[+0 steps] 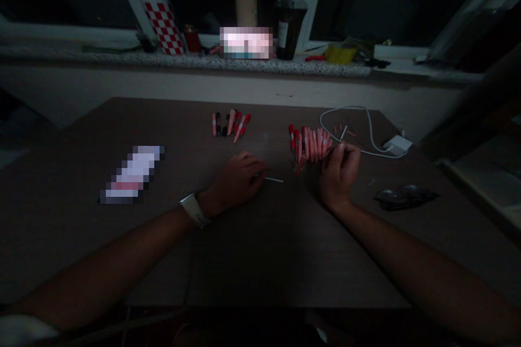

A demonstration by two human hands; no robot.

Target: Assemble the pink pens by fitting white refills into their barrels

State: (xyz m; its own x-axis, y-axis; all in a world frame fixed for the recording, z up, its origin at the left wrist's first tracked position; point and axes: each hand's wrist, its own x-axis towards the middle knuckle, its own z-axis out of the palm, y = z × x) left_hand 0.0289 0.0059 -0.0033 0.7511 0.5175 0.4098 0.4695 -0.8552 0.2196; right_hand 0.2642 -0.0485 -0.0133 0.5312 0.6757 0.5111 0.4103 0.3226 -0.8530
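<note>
My left hand (244, 181) rests low over the table, fingers curled together, and a thin white stick (274, 179) sticks out to the right from its fingertips. My right hand (340, 176) is closed in a pinch beside a row of pink and red pens (311, 145). Just above its fingertips a short white piece (344, 133) shows; whether it is held or lies behind them I cannot tell. Small pink bits (350, 133) lie close by. Farther left is a smaller group of pink, red and black pens (232, 123).
On the table (244, 260), a phone (132, 176) lies at left. A white cable with a charger (399, 145) and dark-framed glasses (407, 197) are at right. A checkered bottle (165, 27), a lit screen (246, 43) and a dark cup (288, 30) stand on the windowsill.
</note>
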